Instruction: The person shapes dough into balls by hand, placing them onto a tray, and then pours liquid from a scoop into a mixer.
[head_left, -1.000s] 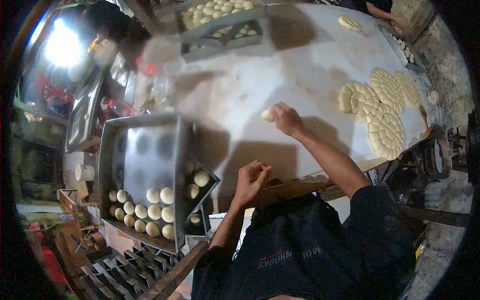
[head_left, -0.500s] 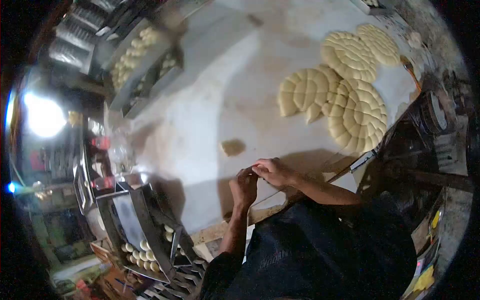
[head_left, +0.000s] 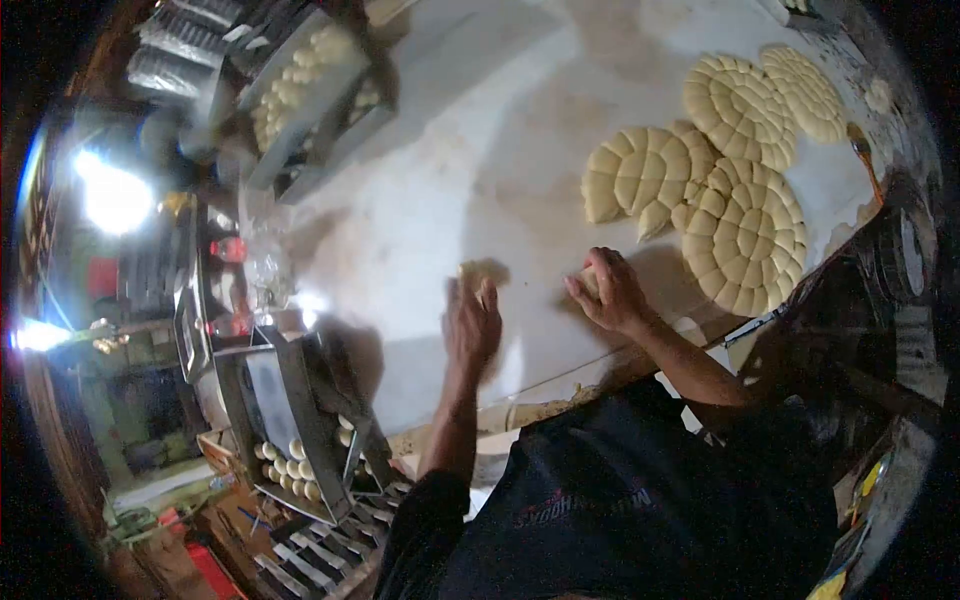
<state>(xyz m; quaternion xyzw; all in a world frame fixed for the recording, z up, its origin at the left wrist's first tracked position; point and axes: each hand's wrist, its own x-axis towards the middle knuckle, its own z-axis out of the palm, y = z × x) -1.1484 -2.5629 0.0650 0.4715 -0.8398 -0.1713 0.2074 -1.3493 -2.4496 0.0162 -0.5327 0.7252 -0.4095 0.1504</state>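
My left hand (head_left: pixel 472 325) is over the middle of the pale work table, its fingers and thumb closed about a small piece of dough (head_left: pixel 470 268) just beyond the fingertips. To the right, my right hand (head_left: pixel 615 292) is curled round another small piece of dough (head_left: pixel 590 283), mostly hidden by the fingers. Beyond it lie flat rounds of dough, scored into many small segments: a partly taken-apart one (head_left: pixel 635 172), a whole one (head_left: pixel 745 238) beside it, and others (head_left: pixel 738 110) farther back.
Metal trays with dough balls (head_left: pixel 300 85) stand at the back left. Another metal rack with dough balls (head_left: pixel 290 470) is at the near left, close to bottles with red labels (head_left: pixel 228 250). A brush-like tool (head_left: pixel 866 165) lies at the table's right edge. A bright lamp (head_left: pixel 115 195) shines at left.
My hands were together near the table's front edge; now they are apart. The left has reached forward to the lone dough piece, and the right has moved right with a piece in it.
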